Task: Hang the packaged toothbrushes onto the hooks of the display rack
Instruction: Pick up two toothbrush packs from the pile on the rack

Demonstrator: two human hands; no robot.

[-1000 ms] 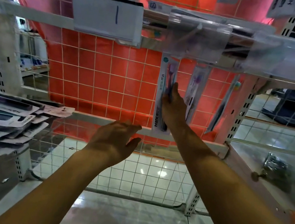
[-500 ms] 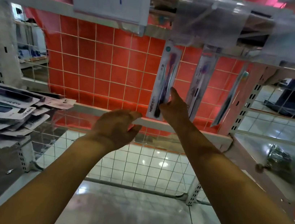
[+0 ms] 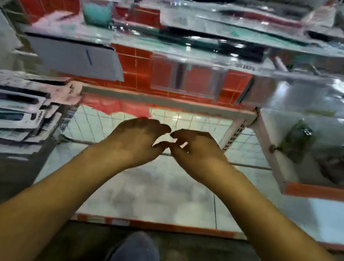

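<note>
Hands first: your left hand [image 3: 136,141] and right hand [image 3: 197,149] hang side by side over the low wire-grid shelf [image 3: 190,121], fingertips nearly meeting in the middle. Both have loosely curled fingers and grasp nothing; a small pale glint shows between the right fingers, but the frame is too smeared for you to tell what it is.

Packaged toothbrushes [image 3: 8,111] lie in a loose, fanned stack at the left, level with your hands and well apart from them, their white cards and dark or teal brush shapes just readable. The display rack [image 3: 237,130] stands ahead of you, a pale perforated upright rising at the right corner of the shelf and a pale rail running across the far edge. Behind it is a red tiled wall [image 3: 135,67].

Above your hands, clear plastic label holders [image 3: 185,79] hang from the rack's front, with a grey card [image 3: 73,56] to their left. Higher still, more packaged goods lie flat and blurred; these are probably toothbrush packs, though the motion blur leaves that unsure. Near the bottom edge, a dark-clad knee [image 3: 135,255] shows between your forearms.
</note>
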